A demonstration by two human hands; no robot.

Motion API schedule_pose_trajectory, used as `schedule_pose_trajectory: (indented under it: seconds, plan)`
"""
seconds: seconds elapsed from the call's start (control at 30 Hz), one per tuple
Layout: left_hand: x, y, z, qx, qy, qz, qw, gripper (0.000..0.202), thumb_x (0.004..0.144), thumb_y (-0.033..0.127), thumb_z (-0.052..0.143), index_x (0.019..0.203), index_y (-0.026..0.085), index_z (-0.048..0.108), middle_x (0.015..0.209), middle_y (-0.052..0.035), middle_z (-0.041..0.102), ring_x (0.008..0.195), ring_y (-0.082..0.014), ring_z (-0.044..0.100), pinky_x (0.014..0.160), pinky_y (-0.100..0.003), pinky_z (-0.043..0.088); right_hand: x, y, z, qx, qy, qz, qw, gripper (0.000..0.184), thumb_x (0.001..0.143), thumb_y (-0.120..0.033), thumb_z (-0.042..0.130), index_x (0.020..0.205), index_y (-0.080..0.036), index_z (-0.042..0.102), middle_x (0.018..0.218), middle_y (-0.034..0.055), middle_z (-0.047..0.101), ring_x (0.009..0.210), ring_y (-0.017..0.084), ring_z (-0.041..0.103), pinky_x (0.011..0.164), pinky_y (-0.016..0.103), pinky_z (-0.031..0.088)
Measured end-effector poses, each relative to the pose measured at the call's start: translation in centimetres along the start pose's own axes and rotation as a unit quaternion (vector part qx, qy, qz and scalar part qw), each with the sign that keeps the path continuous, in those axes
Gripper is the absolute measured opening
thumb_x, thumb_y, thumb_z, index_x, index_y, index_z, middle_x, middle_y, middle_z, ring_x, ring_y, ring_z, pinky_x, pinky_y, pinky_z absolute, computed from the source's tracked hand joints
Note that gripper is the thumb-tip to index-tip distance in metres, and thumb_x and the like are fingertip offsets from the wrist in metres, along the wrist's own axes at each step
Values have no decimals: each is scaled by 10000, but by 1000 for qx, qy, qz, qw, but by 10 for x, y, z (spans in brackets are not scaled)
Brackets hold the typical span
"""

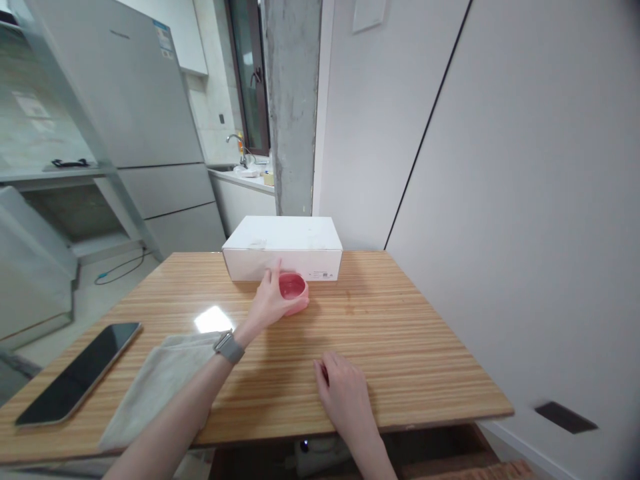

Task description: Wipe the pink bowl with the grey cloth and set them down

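Note:
A small pink cup stands upright on the wooden table, just in front of a white box. My left hand reaches forward and wraps around the cup's left side, thumb up by the rim. A grey watch sits on that wrist. My right hand rests palm down on the table near the front edge, fingers curled slightly, with nothing seen in it.
A dark phone lies face up at the table's left. A beige cloth lies under my left forearm. A white wall runs along the right; a fridge and sink counter stand beyond the table.

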State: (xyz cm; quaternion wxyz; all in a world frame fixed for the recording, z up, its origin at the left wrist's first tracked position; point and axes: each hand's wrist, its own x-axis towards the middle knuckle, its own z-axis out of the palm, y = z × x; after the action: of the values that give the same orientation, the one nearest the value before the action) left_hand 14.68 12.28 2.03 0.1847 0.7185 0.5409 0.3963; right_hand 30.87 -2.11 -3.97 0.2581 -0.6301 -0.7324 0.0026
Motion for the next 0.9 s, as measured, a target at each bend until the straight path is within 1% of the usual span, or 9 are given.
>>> schedule_pose_trajectory:
  seconds: [0.1,0.2,0.3,0.37,0.43,0.57,0.73,0.83,0.9]
  plan:
    - [-18,-4,-23,49,-2,36,998,908,727,562,593,1433,169,178,1478,-171,259,1370,-311,227,1077,-488,268,-1,0,0,6,1,-1,1000,211,904,-210,422,701,-214,477,681,-4,578,631,154,543,579,268,266]
    - [-56,-16,-57,90,2,50,995,584,844,488,470,1354,221,367,1439,-94,366,1339,-249,319,1083,-437,303,-1,0,1,6,4,1,1000,224,910,-224,418,695,-215,477,679,-5,578,625,153,540,575,266,264]
    - [-105,-41,-92,168,16,80,982,421,865,424,452,1251,262,498,1371,-42,469,1322,-241,355,1095,-438,299,-2,-1,0,5,8,0,1000,239,917,-233,411,687,-215,476,667,-7,575,614,149,539,568,265,263]
    - [-139,-63,-112,229,44,126,964,502,821,424,515,1296,269,465,1389,-49,456,1323,-274,350,1113,-492,241,-2,-1,0,2,11,-4,1000,240,918,-229,406,690,-215,479,665,-6,576,611,149,540,566,265,264]
    - [-169,-84,-126,275,-6,155,949,665,766,436,575,1380,307,352,1428,-36,407,1322,-301,346,1100,-522,250,-1,-1,0,-5,14,-9,1000,241,918,-227,401,691,-216,482,663,-3,578,609,151,542,567,266,269]
    - [-216,-115,-138,315,-88,164,931,816,734,421,600,1434,355,185,1416,-20,407,1259,-297,438,1022,-493,393,0,-1,1,-8,18,-12,1000,261,923,-246,390,682,-214,484,656,5,578,600,152,540,568,265,276]
    - [-233,-114,-131,209,-42,96,972,605,776,311,540,1338,449,362,1319,52,519,1192,-277,513,978,-479,452,-1,-1,-3,94,25,29,995,311,917,-346,405,654,-208,497,628,12,572,573,147,520,559,264,289]
    - [-216,-90,-114,95,32,-32,995,420,815,356,504,1228,430,526,1227,62,603,1174,-284,532,987,-502,438,-4,-7,-6,308,8,127,943,353,869,-467,469,629,-208,483,553,-11,538,508,128,492,521,249,323]
    - [-197,-68,-95,5,46,-109,993,364,831,414,484,1179,380,587,1165,44,647,1145,-286,556,1004,-508,420,-5,-12,-7,500,-23,219,838,383,810,-543,518,631,-208,480,509,-24,530,450,119,482,464,237,345]
